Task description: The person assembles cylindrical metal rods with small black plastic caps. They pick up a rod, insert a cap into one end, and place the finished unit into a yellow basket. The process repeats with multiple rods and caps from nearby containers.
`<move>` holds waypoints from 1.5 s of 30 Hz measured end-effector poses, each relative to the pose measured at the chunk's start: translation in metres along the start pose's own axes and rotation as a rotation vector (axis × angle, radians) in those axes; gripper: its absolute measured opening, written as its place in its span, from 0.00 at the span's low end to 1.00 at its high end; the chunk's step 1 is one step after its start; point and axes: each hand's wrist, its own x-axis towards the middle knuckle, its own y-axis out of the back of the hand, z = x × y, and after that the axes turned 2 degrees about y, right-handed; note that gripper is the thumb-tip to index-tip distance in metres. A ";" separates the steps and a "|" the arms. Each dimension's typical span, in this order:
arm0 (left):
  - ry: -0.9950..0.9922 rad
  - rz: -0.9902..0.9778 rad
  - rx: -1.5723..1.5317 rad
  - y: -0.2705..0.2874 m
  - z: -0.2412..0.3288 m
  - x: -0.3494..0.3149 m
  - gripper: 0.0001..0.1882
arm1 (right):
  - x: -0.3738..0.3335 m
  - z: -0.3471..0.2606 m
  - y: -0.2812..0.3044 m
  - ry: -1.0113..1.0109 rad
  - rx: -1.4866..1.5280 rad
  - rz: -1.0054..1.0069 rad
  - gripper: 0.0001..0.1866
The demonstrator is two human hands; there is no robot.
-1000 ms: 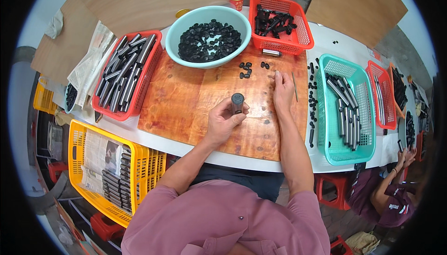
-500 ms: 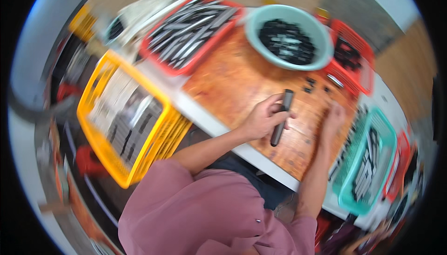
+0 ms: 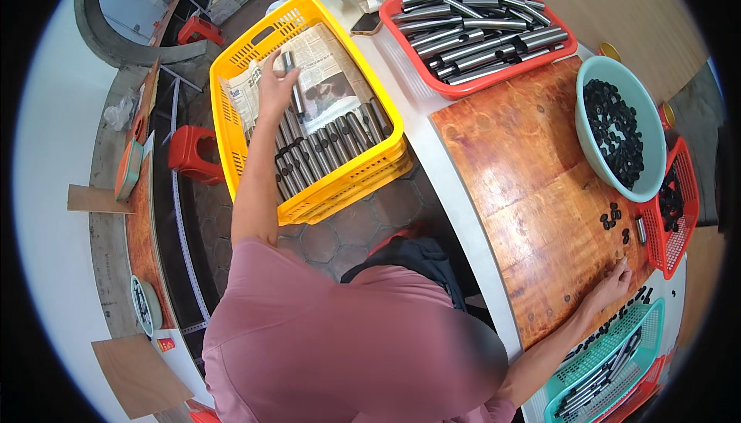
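My left hand (image 3: 275,89) is closed on a short metal tube (image 3: 298,102), over the yellow crate (image 3: 347,182) at my left. Newspaper (image 3: 315,51) lines that crate, and rows of similar dark grey tubes (image 3: 323,150) lie in its nearer part. At the right, my right hand (image 3: 610,287) rests low over the wooden board (image 3: 525,199). Its fingertips are drawn together; whatever they hold is too small to make out. Just beyond them are several small black pieces (image 3: 610,216) and a short shiny tube (image 3: 641,230).
A red basket (image 3: 494,76) full of metal tubes stands at the back of the table. Right of it are a pale green bowl (image 3: 580,133) of black pieces and a smaller red basket (image 3: 683,249). A green basket (image 3: 656,323) holds thin tubes. Red stools (image 3: 185,153) stand left.
The view has swung toward the left. My left hand has carried the tube from above the wooden board to the yellow crate. My right hand stays over the board's right side.
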 end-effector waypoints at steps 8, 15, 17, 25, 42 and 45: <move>0.094 0.007 0.453 -0.006 -0.123 0.034 0.38 | -0.002 -0.002 0.002 -0.016 -0.044 -0.022 0.21; 0.158 -0.092 0.807 -0.024 -0.126 0.019 0.34 | -0.004 -0.004 0.002 -0.005 -0.036 -0.042 0.18; 0.204 -0.118 0.814 -0.024 -0.139 0.019 0.34 | -0.003 -0.002 0.003 0.006 -0.035 -0.049 0.18; -0.075 -0.085 0.785 -0.030 -0.152 -0.012 0.32 | -0.002 0.001 0.006 0.001 -0.040 -0.049 0.19; 0.039 -0.178 0.791 -0.026 -0.140 -0.023 0.35 | -0.003 -0.005 0.004 0.022 -0.040 -0.053 0.20; 0.050 -0.168 0.769 -0.022 -0.147 -0.022 0.34 | -0.004 -0.006 0.002 -0.002 -0.059 -0.053 0.18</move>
